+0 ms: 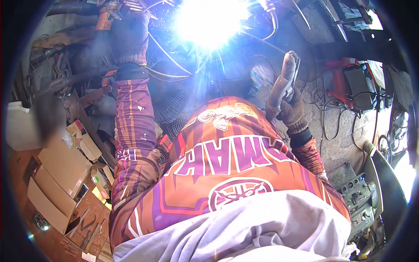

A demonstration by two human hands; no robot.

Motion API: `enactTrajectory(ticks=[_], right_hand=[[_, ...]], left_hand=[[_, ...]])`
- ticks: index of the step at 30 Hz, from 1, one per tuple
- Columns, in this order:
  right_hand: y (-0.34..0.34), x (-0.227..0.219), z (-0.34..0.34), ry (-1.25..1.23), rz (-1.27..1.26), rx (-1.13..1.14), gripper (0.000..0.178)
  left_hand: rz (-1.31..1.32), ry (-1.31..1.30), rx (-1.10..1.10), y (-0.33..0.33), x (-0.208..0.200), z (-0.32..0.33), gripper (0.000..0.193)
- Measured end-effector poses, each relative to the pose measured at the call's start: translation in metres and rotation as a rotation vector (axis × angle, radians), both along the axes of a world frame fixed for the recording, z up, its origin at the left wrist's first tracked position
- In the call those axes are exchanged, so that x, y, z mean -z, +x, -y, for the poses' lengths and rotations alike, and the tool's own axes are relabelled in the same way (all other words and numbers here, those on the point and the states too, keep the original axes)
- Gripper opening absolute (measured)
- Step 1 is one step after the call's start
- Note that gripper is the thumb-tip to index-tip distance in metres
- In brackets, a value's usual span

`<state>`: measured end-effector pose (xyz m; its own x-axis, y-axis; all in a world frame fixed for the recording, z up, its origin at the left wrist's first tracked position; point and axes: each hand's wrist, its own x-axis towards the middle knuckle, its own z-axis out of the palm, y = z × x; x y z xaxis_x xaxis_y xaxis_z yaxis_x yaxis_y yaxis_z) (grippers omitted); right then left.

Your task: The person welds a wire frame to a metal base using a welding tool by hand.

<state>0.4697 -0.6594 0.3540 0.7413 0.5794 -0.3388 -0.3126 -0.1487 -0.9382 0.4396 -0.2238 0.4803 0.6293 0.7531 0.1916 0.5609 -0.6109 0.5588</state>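
My left hand (130,38), in a dark knit glove, reaches to the top left. It is beside an orange metal part (104,18) and some thin light rods; shade and the picture's edge hide its fingers. On the right, my right hand (293,114) wears a brown knit glove and is closed around a worn grey electrode holder (283,81). A thin welding rod (266,43) runs from the holder's tip toward a blinding white-blue welding arc (210,22) at the top centre. The glare hides the metal at the arc.
Open cardboard boxes (61,168) and a white plastic jug (22,126) stand at left, near pliers (88,223) on a brown board. At right are a red and black machine (351,85), loose black cables (325,113) on the concrete floor, and a grey metal engine part (360,196).
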Motion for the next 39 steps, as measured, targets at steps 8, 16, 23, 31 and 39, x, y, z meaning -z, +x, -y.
enactTrajectory(ticks=[8,16,23,31,39], right_hand=[[-0.003,0.002,-0.007,0.156,-0.049,0.062,0.051],[0.004,-0.025,-0.019,0.082,-0.006,0.200,0.041],[0.004,-0.010,-0.007,0.052,-0.027,0.139,0.043],[0.007,-0.019,-0.008,0.003,0.023,0.100,0.037],[0.007,-0.023,-0.008,0.030,-0.003,0.134,0.035]], left_hand=[[0.175,0.117,0.238,-0.005,0.028,-0.036,0.031],[0.181,0.136,0.245,-0.014,0.035,-0.042,0.032],[0.101,0.071,0.110,-0.011,0.023,-0.026,0.043],[0.058,0.080,0.068,-0.010,0.013,-0.015,0.048],[0.054,0.153,0.095,-0.008,0.020,-0.022,0.042]])
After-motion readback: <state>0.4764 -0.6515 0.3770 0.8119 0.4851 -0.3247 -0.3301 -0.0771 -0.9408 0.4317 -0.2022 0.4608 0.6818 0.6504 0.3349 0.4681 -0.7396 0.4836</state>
